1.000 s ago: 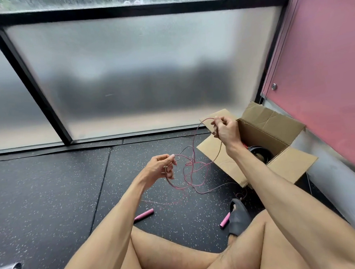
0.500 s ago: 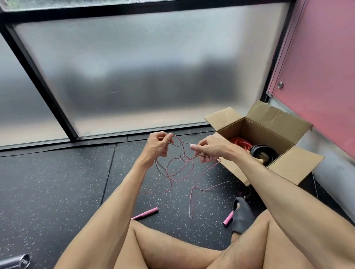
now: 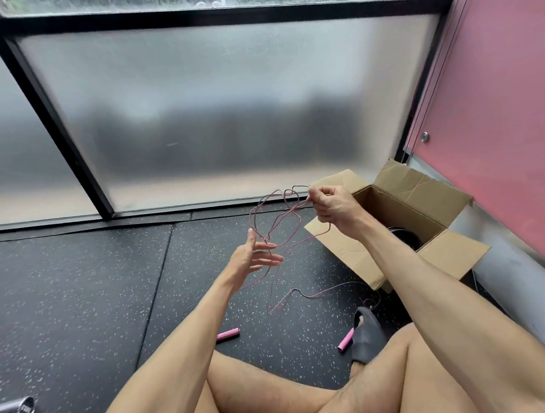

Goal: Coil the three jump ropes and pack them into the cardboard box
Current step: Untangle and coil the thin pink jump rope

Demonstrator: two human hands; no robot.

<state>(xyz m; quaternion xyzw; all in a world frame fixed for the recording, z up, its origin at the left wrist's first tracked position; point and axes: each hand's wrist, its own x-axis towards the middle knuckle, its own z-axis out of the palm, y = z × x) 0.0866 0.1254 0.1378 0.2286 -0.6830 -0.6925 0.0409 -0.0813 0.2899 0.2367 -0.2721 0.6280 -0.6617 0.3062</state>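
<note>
A thin pink jump rope (image 3: 274, 221) hangs in loose loops between my hands. My right hand (image 3: 334, 206) pinches the gathered loops high up, in front of the cardboard box (image 3: 410, 192). My left hand (image 3: 252, 256) is lower, fingers spread, with strands running across its fingertips. The rope's tail (image 3: 304, 293) trails on the floor to two pink handles (image 3: 228, 334) (image 3: 345, 343). The box stands open at the right, with a coiled black rope (image 3: 404, 236) showing inside behind my right forearm.
I sit cross-legged on black speckled rubber flooring (image 3: 76, 303). A frosted window with black frames (image 3: 53, 125) is ahead, a pink wall (image 3: 501, 107) to the right. A metal tube (image 3: 10, 412) lies at the far left. A dark slipper (image 3: 368, 337) is by my right knee.
My right hand rose and moved right toward the box, lifting the loops. My left hand let go of its pinch, dropped lower and spread its fingers.
</note>
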